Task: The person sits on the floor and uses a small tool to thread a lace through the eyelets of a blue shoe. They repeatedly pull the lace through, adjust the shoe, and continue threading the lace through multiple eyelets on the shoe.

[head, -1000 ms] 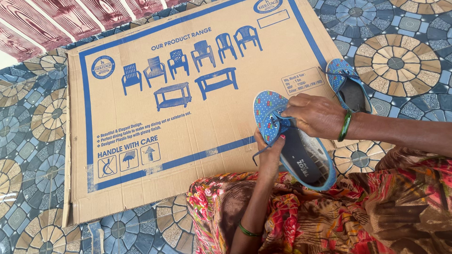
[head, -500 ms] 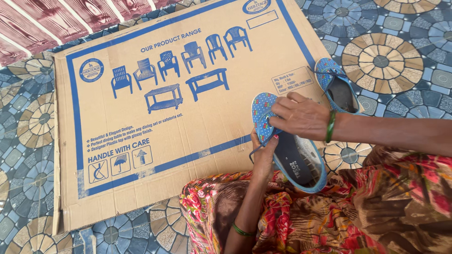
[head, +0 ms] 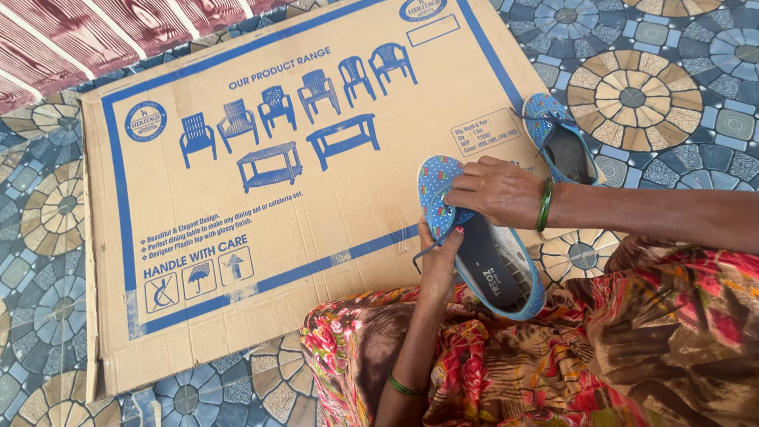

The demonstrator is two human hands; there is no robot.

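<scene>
Head view: person seated on patterned tile floor (head: 632, 87), looking down at both hands.
Held thing: blue dotted shoe (head: 482, 241), centre-right of frame, sole-side down, dark insole showing, over the lap and the cardboard edge.
Right hand (head: 494, 190): grip closed over the shoe's toe end from above; green bangle (head: 544, 204) at wrist.
Left hand (head: 439, 265): comes up from below, fingers pinching at the shoe's side, probably a lace end, too small to tell.
Second shoe (head: 557, 142): same kind, upper right, lying on the cardboard corner, apart from the hands.
Cardboard sheet (head: 261, 261): flat on floor, blue printed chairs and tables, fills left and centre.
Lap: floral fabric (head: 601, 348), lower right.
</scene>
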